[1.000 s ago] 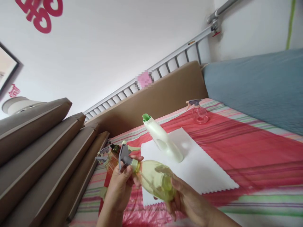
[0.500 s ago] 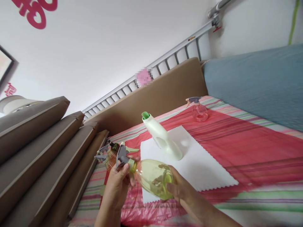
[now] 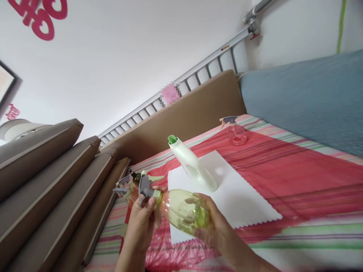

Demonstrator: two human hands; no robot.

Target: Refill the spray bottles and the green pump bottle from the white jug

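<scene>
Between my hands a clear yellow spray bottle (image 3: 181, 209) lies on its side in the air, its grey trigger head pointing left. My left hand (image 3: 144, 219) is closed round the neck and collar by the trigger. Wrapped about the bottle's base is my right hand (image 3: 212, 223), some of its fingers seen through the clear wall. Beyond them a pale green bottle (image 3: 194, 164) with an open green spout stands on a white scalloped-edge sheet (image 3: 249, 206). To the left, partly hidden by my left hand, is an orange-tinted spray bottle (image 3: 132, 192) beside a dark-topped bottle (image 3: 136, 176).
A clear pink spray bottle (image 3: 237, 134) stands farther back on the red plastic sheet (image 3: 297, 173), which lies over striped cloth (image 3: 312, 240). Brown padded panels (image 3: 42, 200) line the left, a brown headboard (image 3: 181, 113) the back, blue fabric (image 3: 306, 94) the right.
My right hand has shifted its grip round the bottle's base, its fingers now farther behind the clear wall. My left hand keeps its hold on the neck. The view has moved slightly.
</scene>
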